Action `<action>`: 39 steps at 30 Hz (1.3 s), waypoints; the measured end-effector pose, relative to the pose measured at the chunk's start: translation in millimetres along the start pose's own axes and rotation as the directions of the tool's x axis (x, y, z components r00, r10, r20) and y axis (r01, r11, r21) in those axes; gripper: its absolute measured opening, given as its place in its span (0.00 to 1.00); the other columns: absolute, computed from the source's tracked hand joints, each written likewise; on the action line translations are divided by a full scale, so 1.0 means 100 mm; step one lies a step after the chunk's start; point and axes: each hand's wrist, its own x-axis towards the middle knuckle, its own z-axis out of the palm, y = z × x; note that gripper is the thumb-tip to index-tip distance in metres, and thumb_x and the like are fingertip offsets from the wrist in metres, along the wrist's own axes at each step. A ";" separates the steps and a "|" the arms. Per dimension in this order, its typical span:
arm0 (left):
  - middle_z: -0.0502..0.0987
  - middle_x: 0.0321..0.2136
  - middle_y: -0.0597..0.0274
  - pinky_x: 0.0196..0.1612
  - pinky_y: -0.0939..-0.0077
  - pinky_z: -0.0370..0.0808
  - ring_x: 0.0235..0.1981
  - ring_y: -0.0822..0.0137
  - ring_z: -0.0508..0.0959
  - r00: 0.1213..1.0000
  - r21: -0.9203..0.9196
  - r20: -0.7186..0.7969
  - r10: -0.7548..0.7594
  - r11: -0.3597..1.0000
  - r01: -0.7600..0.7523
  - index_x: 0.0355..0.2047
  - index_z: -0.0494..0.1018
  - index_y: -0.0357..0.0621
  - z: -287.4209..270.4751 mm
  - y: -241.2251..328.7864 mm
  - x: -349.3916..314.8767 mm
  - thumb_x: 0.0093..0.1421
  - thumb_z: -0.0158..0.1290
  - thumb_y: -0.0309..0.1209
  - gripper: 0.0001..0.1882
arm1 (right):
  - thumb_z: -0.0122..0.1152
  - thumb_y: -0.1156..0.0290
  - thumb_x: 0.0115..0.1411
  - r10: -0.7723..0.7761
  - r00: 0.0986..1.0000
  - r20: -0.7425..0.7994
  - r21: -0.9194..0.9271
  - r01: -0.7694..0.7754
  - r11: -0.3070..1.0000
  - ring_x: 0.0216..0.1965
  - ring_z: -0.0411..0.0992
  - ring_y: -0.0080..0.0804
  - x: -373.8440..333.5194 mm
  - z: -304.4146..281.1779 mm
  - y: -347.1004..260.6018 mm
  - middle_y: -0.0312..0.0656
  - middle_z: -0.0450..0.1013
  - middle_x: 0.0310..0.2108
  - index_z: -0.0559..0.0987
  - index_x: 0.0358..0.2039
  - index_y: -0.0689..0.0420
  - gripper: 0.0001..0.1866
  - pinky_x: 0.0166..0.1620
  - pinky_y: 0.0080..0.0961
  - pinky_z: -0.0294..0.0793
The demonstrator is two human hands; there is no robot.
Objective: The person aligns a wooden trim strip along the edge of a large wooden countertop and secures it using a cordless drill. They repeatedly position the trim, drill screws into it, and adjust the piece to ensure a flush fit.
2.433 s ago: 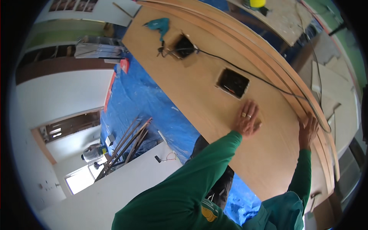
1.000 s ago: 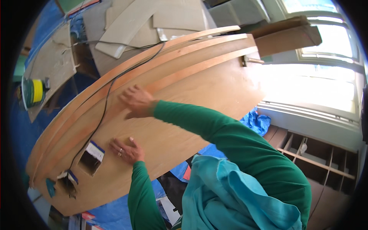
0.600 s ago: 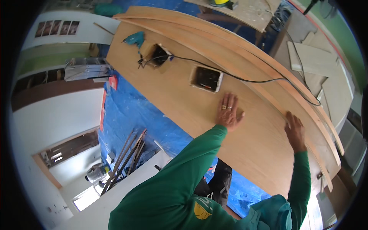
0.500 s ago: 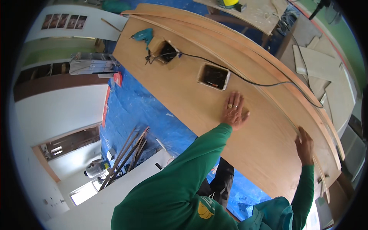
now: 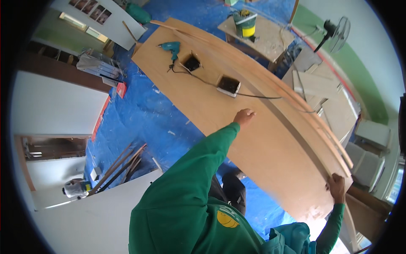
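Note:
A large plywood panel (image 5: 275,156) with one curved long side lies in front of me. My left hand (image 5: 244,117) is over its middle, fingers curled in, with nothing seen in them. At the panel's right end, my right hand (image 5: 337,187) grips a long thin wood strip (image 5: 302,142). The strip shows a dark, shaded face and runs lengthwise over the panel. Its far part is hard to tell from the wood around it. Several pale strips (image 5: 315,116) lie along the curved side. Two small open boxes, one left (image 5: 191,62) and one right (image 5: 229,85), sit on the panel.
A teal power drill (image 5: 170,48) rests at the panel's far left, its black cord (image 5: 258,97) trailing across the wood. Blue sheeting (image 5: 139,114) covers the floor. Beyond stand a low table (image 5: 270,42) with a bucket (image 5: 245,26) and a fan (image 5: 338,34).
My left hand has gone from flat and spread to curled fingers. My right hand holds the strip farther down the panel's end, and the strip shows a broad dark face. My view has shifted.

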 end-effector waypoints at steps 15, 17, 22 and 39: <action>0.74 0.38 0.51 0.46 0.48 0.81 0.39 0.49 0.82 0.988 -0.907 -0.076 -0.135 -0.402 -0.125 0.47 0.68 0.42 0.43 1.27 -1.23 0.77 0.42 0.48 0.20 | 0.82 0.61 0.48 0.334 0.931 0.148 -0.243 -0.294 0.925 0.24 0.80 0.28 -2.45 0.24 -0.05 0.41 0.82 0.22 0.88 0.31 0.63 0.18 0.32 0.32 0.78; 0.74 0.33 0.53 0.41 0.51 0.81 0.36 0.51 0.82 0.988 -0.922 -0.029 -0.154 -0.378 -0.086 0.46 0.69 0.42 0.43 1.50 -1.51 0.77 0.43 0.47 0.20 | 0.82 0.63 0.47 0.237 0.968 0.088 -0.217 -0.214 0.953 0.23 0.80 0.29 -2.67 0.14 0.12 0.41 0.81 0.21 0.88 0.31 0.64 0.17 0.31 0.32 0.79; 0.77 0.33 0.53 0.37 0.52 0.82 0.33 0.53 0.82 0.956 -0.978 -0.179 -0.234 -0.064 -0.198 0.45 0.68 0.37 0.24 0.93 -0.99 0.75 0.48 0.45 0.20 | 0.78 0.73 0.48 0.285 0.958 0.011 -0.230 -0.275 0.933 0.19 0.79 0.30 -3.11 -0.09 -0.43 0.45 0.81 0.20 0.85 0.30 0.70 0.13 0.24 0.32 0.80; 0.75 0.40 0.48 0.44 0.54 0.89 0.39 0.53 0.83 0.976 -0.994 0.107 -0.187 -0.047 0.100 0.50 0.65 0.38 1.10 1.73 -2.13 0.75 0.47 0.30 0.09 | 0.64 0.81 0.53 0.132 0.822 -0.554 -0.619 -0.513 0.594 0.46 0.78 0.66 -4.38 -0.27 1.75 0.58 0.79 0.39 0.76 0.39 0.60 0.12 0.50 0.57 0.77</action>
